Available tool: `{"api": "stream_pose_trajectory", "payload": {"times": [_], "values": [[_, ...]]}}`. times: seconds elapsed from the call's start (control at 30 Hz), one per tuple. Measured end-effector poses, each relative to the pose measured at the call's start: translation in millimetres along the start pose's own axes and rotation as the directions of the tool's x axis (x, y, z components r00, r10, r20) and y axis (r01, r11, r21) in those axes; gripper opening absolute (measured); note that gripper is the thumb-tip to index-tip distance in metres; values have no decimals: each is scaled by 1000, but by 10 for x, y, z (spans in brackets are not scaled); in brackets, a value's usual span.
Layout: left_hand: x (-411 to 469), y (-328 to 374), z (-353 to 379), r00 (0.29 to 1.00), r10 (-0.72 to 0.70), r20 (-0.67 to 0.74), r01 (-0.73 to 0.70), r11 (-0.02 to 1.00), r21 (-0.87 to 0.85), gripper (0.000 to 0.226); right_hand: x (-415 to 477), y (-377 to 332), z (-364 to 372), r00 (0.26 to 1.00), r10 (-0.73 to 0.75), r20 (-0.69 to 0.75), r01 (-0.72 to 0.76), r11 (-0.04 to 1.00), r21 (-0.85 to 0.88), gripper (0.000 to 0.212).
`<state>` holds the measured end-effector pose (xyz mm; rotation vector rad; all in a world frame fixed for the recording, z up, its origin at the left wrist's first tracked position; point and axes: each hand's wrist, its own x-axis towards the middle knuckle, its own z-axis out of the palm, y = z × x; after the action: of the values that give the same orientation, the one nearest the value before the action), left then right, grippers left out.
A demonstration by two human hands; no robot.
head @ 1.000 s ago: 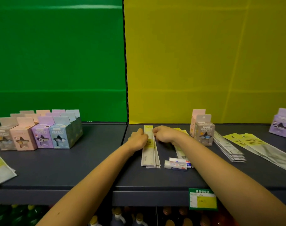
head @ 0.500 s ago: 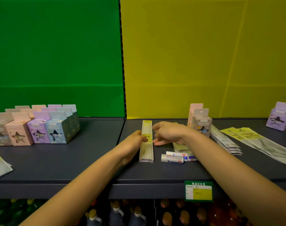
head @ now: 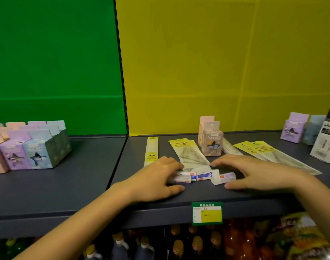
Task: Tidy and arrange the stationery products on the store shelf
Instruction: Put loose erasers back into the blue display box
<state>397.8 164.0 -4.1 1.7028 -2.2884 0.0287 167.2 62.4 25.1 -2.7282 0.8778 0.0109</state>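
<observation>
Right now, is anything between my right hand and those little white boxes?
Nothing visible. The right hand sits right of the little white boxes with only bare shelf between; the left hand touches their left end.

The one text I can read for certain is on the price tag (head: pixel 207 213) at the near front edge of the shelf (head: pixel 85 184). Its green header carries white Chinese characters, 商品标价签. Under that, a handwritten figure looks like 23, and the scrawl on the yellow patch below I cannot make out. The long ruler pack (head: pixel 152 147) left of centre bears a yellow label with two dark characters, too blurred to name. The small packs (head: pixel 203 175) nearest me show red and blue print, unreadable. The white box (head: pixel 323 145) far right has a barcode.
</observation>
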Motion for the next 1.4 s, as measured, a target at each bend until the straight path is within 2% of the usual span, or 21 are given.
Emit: {"api": "stream_pose_trajectory", "payload": {"times": [0.13,0.23,0.4,0.5,0.6,0.8,0.97,1.1,1.2,1.4], "values": [[82,39,55,999,35,30,-39,989,142,48,-26,61,148,996,-44,-77,45,999,14,47],[85,57,75,997,50,67,-62,980,188,40,-21,73,223,985,-113,-130,106,993,-55,43],[112,134,42,985,-42,165,25,994,104,28,1,78,193,979,-148,-142,110,964,-243,38],[146,173,-15,962,-123,244,115,992,47,29,43,37,144,989,-118,-93,85,949,-305,34],[146,194,-36,954,-166,250,169,986,10,29,74,-1,129,994,-97,-46,75,933,-352,28],[70,256,57,982,-163,91,157,985,76,23,81,32,203,989,-121,-87,82,931,-354,35],[-108,261,-112,967,-198,-163,207,978,40,19,114,-7,150,972,-147,-182,103,968,-228,34],[-422,134,-439,905,-228,-360,248,969,11,21,275,-311,27,922,-255,-290,216,963,-162,31],[-823,-67,-655,837,-350,-420,359,931,-61,19,476,-666,-16,872,-354,-340,326,935,-136,30],[-1986,-521,-1002,658,-588,-470,606,784,-132,17,914,-1521,106,819,-520,-241,502,854,-138,23]]}}
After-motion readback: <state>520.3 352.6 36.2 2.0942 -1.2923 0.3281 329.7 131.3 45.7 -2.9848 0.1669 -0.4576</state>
